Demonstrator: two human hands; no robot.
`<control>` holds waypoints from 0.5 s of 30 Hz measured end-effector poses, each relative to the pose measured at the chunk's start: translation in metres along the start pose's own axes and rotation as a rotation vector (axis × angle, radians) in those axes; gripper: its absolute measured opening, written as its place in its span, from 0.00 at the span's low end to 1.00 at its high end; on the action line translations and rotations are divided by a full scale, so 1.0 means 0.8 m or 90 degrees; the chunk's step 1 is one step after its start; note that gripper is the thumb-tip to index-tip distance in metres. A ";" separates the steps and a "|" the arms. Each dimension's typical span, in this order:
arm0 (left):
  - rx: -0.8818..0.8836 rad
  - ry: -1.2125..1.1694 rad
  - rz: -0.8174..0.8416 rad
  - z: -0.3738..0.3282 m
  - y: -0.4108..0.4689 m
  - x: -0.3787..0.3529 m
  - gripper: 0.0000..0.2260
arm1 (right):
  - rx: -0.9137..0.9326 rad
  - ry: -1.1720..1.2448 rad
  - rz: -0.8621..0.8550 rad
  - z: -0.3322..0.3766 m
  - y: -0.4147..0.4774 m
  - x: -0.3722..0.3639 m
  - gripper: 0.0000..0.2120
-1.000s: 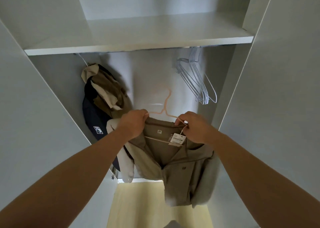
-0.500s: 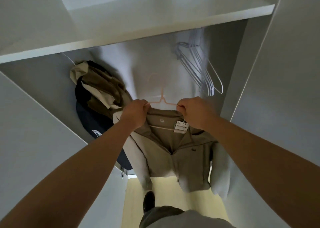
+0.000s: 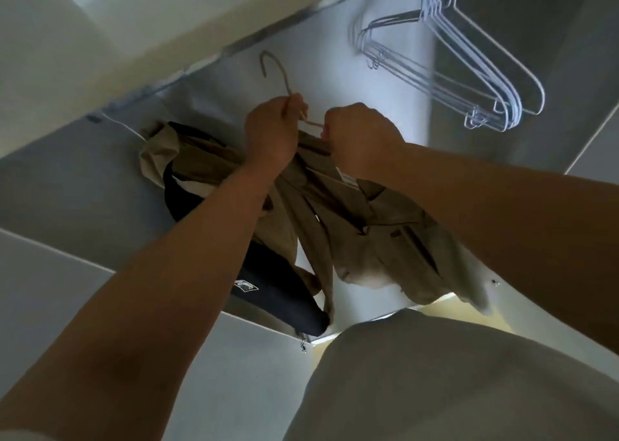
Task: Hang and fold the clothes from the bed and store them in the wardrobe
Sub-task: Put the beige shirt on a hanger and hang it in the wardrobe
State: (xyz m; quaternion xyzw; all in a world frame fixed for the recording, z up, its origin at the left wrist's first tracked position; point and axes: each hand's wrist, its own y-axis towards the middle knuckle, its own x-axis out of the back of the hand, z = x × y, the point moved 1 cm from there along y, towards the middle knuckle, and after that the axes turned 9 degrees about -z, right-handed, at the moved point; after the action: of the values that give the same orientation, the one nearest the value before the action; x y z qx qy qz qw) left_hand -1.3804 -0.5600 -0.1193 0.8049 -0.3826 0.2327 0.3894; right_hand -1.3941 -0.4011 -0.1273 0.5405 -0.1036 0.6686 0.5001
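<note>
Both hands are up inside the wardrobe (image 3: 60, 189), w/ a peach wire hanger (image 3: 272, 68) between them. L hand (image 3: 271, 132) has its fingers curled round the hanger's neck, just below the hook. R hand (image 3: 363, 139) is a tight fist on the hanger's shoulder wire and the collar of the beige jacket (image 3: 385, 236). The jacket hangs from the hanger, bunched and tilted, w/ a paper tag (image 3: 346, 179) showing just under the R wrist. The hook points up, near the rail (image 3: 234, 47) and just beneath it; can't tell if they touch. At the rail's left end hang other clothes, beige and navy (image 3: 197, 162), touching the jacket's left side. Near the rail's right end, well apart from the hands, is a bunch of white wire hangers (image 3: 469, 79). A shelf (image 3: 117, 32) sits directly above the rail.
</note>
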 end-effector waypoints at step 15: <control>0.072 -0.042 -0.149 0.124 0.101 0.078 0.17 | 0.009 0.046 0.074 0.142 0.079 -0.070 0.13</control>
State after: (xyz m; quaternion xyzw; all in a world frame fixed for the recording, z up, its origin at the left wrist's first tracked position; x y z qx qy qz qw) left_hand -1.3999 -0.6994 -0.0992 0.8720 -0.2850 0.1802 0.3547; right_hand -1.3774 -0.5399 -0.1034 0.5128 -0.1122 0.7162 0.4599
